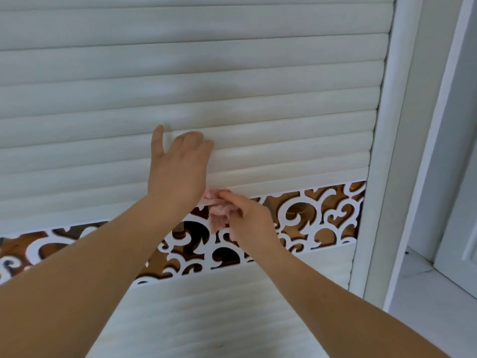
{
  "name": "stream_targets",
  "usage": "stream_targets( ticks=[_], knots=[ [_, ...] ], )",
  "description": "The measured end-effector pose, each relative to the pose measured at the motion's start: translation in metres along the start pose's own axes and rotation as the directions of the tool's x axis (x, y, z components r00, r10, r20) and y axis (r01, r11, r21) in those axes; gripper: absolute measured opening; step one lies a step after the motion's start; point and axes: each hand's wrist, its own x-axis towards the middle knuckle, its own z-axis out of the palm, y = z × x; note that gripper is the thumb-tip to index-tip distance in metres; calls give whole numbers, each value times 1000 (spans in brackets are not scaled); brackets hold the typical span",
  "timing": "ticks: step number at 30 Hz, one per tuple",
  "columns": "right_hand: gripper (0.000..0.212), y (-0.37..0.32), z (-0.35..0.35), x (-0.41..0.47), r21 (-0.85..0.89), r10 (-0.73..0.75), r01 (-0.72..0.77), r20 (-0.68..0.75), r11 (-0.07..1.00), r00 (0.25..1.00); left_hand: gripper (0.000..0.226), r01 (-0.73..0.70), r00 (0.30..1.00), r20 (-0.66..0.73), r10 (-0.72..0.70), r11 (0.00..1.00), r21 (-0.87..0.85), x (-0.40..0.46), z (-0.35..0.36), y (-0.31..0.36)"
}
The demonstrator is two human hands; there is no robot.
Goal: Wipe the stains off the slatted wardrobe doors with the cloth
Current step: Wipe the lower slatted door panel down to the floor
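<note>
Hands split the work: left hand [178,164] spreads flat on the slatted door [232,73], apparently steadying it, while right hand [247,223] pinches the pink cloth [218,215] at mid-frame's lowest slat.

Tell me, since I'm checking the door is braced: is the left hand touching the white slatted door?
Touching. The head view shows the left hand with straight fingers lying flat against the white slatted door, no gap visible.

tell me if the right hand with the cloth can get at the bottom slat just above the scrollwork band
Probably yes. The right hand already holds the pink cloth against the lowest slat's edge above the scrollwork band. The left hand rests flat higher up, leaving that slat free to the right.
</note>
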Motion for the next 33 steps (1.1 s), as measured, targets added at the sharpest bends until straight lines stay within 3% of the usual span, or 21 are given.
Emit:
stream_targets(
  ticks=[3, 6, 8, 10, 12, 14, 17, 19, 22, 26, 28, 31, 33],
  knots=[
    [32, -7, -8, -4, 411, 262, -257, 45, 875, 964, 50, 87, 995, 54, -83, 994, -71, -25, -3, -16],
    [28, -9, -7, -12, 635, 293, -391, 259, 666, 920, 39, 274, 959, 167, -231, 909, -314, -51, -7, -30],
    [27, -11, 0, -19, 660, 275, -446, 353, 605, 894, 32, 477, 876, 343, -338, 706, -523, -70, -10, -34],
    [27, -15, 13, -27, 668, 262, -482, 408, 568, 875, 26, 675, 738, 568, -364, 409, -615, -90, -11, -37],
    [27, -18, 30, -35, 665, 243, -497, 442, 557, 863, 20, 776, 624, 727, -287, 120, -619, -112, -10, -42],
    [26, -24, 50, -41, 646, 242, -507, 458, 571, 855, 26, 803, 583, 787, -202, -7, -597, -135, -11, -50],
    [27, -34, 82, -52, 576, 280, -516, 451, 635, 848, 51, 799, 579, 793, -191, -62, -598, -166, -11, -69],
    [28, -41, 108, -60, 525, 317, -515, 423, 678, 849, 57, 797, 584, 787, -198, -41, -602, -188, -13, -84],
    [29, -49, 144, -71, 431, 386, -526, 374, 733, 843, 47, 796, 602, 785, -150, 33, -604, -217, -13, -101],
    [36, -63, 201, -89, 361, 432, -607, 458, 708, 777, 16, 814, 578, 762, -291, 137, -564, -265, -4, -147],
    [48, -68, 223, -98, 342, 428, -640, 521, 688, 738, 7, 850, 501, 798, -336, 18, -526, -288, 3, -173],
    [53, -71, 251, -111, 300, 479, -693, 545, 656, 688, 13, 881, 327, 889, -321, -237, -410, -315, 10, -206],
    [53, -74, 267, -119, 253, 502, -723, 574, 643, 647, 14, 883, 261, 916, -305, -309, -354, -332, 12, -223]
  ],
)
